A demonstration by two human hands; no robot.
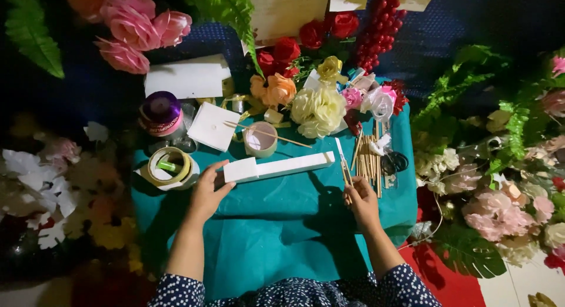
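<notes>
A long white foam block [276,166] lies across a teal cloth-covered table [276,224]. My left hand [209,192] grips the block's left end, thumb on its front face. My right hand [360,201] is closed on a thin utility knife [342,158] whose blade points away from me, just right of the block's right end. A bundle of thin wooden sticks [368,160] lies beside the knife.
Tape rolls [169,167], a purple ribbon spool [160,111], a white foam square [212,126], a small cup [259,139] with a stick across it, and black scissors [394,163] sit on the table. Artificial flowers [318,110] and ferns [471,77] surround it.
</notes>
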